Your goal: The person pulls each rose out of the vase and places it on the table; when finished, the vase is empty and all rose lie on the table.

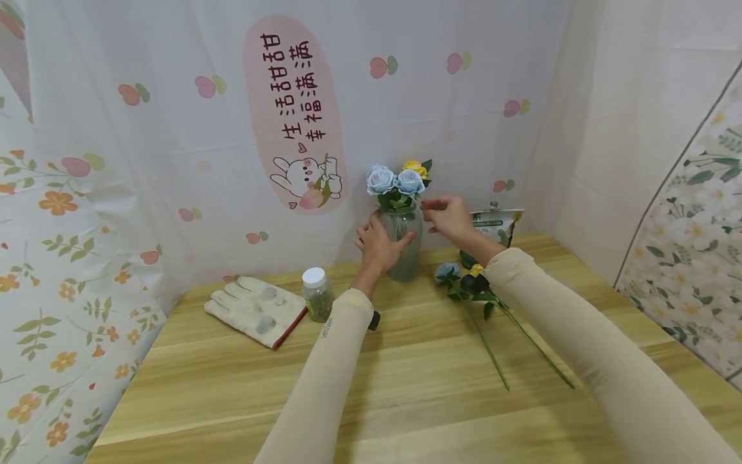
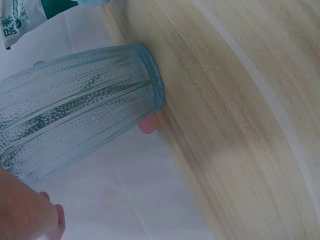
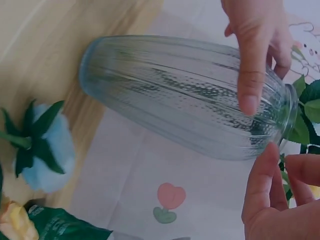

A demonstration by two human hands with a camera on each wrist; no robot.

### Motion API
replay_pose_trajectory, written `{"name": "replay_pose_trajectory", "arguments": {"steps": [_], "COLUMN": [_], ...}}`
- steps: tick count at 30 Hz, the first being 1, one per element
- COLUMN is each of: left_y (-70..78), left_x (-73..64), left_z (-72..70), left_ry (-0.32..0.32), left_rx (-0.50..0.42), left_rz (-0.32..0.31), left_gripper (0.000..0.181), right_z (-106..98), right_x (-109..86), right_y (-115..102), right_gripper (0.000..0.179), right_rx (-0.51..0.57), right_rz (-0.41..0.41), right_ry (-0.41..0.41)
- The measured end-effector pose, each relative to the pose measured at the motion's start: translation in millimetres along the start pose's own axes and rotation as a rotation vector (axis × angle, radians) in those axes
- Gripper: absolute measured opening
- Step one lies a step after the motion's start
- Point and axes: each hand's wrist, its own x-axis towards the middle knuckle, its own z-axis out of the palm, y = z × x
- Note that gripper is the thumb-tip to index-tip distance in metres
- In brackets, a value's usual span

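A ribbed clear glass vase stands upright at the back of the table, holding blue roses and a yellow rose with green leaves. My left hand grips its upper body, thumb across the front and fingers round the far side, as the right wrist view shows. At the vase's neck, on the right, is my right hand. Its fingers are loosely bent and apart, with fingertips right at the rim and nothing between them. Below my right forearm lie a blue rose and a yellow rose with long stems.
A white-lidded jar and a pale work glove with a red cuff are to the left. Behind my right wrist stands a white and green bag with a clip on top. A small black object shows beside my left forearm.
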Motion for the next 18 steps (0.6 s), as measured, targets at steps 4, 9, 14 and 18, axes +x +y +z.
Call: {"name": "replay_pose_trajectory", "arguments": {"steps": [4, 9, 14, 18], "left_y": [-0.7, -1.5, -2.2, -2.6], "left_x": [-0.1, 0.2, 0.7, 0.6], "left_z": [1.3, 0.8, -0.5, -1.3], "left_ry": [0.0, -0.007, -0.01, -0.016], "left_rx": [-0.006, -0.013, -0.005, -0.005], "left_rz": [-0.013, -0.015, -0.011, -0.005], "left_gripper": [0.098, 0.098, 0.099, 0.099], "right_z": [5.3, 11.8, 15.5, 18.5], "right_x": [7.4, 18.0, 27.2, 33.6], "right_y": [-6.4, -8.9, -7.9, -6.4], "right_gripper": [0.034, 0.034, 0.037, 0.038], "right_rx": [0.037, 0.06, 0.082, 0.078], "right_rz": [0.035, 0.1, 0.152, 0.173], "right_ry": [0.034, 0.086, 0.102, 0.108]}}
